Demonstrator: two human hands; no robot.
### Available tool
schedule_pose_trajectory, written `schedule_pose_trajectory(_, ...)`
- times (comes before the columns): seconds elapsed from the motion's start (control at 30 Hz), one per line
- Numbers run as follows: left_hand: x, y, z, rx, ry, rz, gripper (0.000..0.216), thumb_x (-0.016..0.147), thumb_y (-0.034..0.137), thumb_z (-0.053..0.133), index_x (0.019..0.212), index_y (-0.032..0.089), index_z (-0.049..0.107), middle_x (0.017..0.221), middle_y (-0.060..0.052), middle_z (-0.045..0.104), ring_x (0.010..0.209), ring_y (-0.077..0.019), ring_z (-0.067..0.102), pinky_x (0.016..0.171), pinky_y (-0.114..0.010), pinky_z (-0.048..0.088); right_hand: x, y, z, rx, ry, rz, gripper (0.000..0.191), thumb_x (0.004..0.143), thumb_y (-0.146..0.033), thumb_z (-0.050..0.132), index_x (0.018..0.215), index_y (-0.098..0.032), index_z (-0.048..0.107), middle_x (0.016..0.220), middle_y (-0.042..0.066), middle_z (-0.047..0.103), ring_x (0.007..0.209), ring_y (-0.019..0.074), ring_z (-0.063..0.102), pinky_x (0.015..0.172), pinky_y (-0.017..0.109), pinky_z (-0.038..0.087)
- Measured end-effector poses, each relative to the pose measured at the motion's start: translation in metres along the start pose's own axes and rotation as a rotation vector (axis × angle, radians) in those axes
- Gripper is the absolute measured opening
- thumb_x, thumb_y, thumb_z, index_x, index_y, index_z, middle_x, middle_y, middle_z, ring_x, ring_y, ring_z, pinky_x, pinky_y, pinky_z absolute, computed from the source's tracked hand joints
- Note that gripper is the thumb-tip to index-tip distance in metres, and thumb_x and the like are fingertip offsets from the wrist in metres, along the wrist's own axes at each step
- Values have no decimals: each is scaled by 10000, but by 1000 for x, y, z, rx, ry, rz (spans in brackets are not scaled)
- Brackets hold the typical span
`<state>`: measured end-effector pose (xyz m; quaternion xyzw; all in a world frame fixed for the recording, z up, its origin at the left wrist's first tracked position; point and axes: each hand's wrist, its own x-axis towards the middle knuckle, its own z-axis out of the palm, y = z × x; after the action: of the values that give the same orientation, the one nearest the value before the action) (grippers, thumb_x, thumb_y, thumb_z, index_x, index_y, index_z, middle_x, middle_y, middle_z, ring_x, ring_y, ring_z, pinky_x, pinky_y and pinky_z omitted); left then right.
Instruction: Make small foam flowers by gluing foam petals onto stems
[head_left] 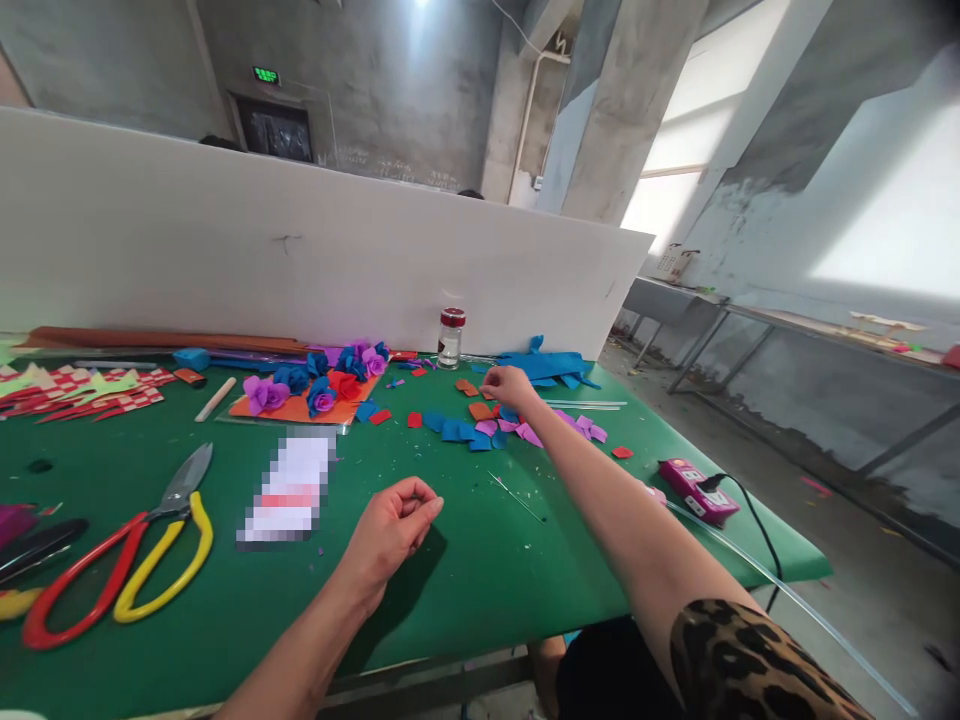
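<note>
My left hand (401, 518) is held above the near middle of the green table, thumb and index finger pressed together; whatever they hold, if anything, is too small to tell. Farther out, my right hand (507, 388) reaches to the loose paper pieces, fingers bent in a pinch beside an orange-brown piece (480, 411). What lies between those fingertips is hidden. Blue paper pieces (455, 431) and pink-purple pieces (528, 434) are scattered around it. Between my hands a thin wire-like stick (517, 497) lies on the table.
Scissors (176, 495) with red and yellow handles lie at left. Paper flowers (322, 392) rest on an orange sheet. A red-lidded glass jar (450, 340) stands before the white board (360, 250). At right are a purple power strip (697, 490) with its cord and a blue paper stack (551, 367).
</note>
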<state>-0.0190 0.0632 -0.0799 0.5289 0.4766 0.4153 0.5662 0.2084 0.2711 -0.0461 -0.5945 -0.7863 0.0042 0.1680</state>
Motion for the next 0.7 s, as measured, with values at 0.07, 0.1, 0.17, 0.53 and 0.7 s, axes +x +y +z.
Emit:
schedule_pose_trajectory(0.07, 0, 2, -2, 9, 2, 0, 371, 654, 512, 686, 680, 188, 507, 440, 102, 357, 413, -47, 249, 403, -170, 172, -9, 22, -14, -12, 14, 89, 260, 860, -338, 573, 942, -153, 736, 858, 65, 736, 778, 180, 648, 650, 230, 434)
schedule_pose_trajectory(0.1, 0, 2, -2, 12, -1, 2, 374, 657, 514, 687, 680, 188, 505, 441, 102, 354, 416, -48, 248, 405, -169, 174, -14, 29, -18, -13, 11, 118, 257, 859, -339, 573, 899, -151, 742, 804, 58, 732, 733, 171, 641, 616, 224, 416)
schedule_pose_trajectory(0.17, 0, 2, -2, 20, -11, 2, 378, 662, 517, 686, 677, 188, 499, 442, 103, 351, 423, -49, 246, 410, -169, 177, -27, 37, -19, -5, -18, 142, 235, 854, -323, 578, 826, -159, 745, 725, 38, 717, 677, 152, 625, 572, 213, 383)
schedule_pose_trajectory(0.53, 3, -1, 5, 58, -3, -21, 394, 652, 539, 667, 685, 184, 501, 440, 95, 375, 430, -53, 255, 426, -175, 192, -76, 14, 20, 124, -105, 162, 105, 747, -222, 708, 829, -165, 677, 773, 15, 697, 698, 144, 622, 575, 197, 391)
schedule_pose_trajectory(0.7, 2, -1, 6, 57, -19, -10, 397, 649, 538, 677, 678, 182, 504, 452, 89, 381, 434, -55, 265, 429, -173, 191, -101, 8, 10, 221, -138, 146, 176, 871, -296, 578, 814, -161, 676, 623, -24, 669, 555, 99, 617, 538, 169, 416)
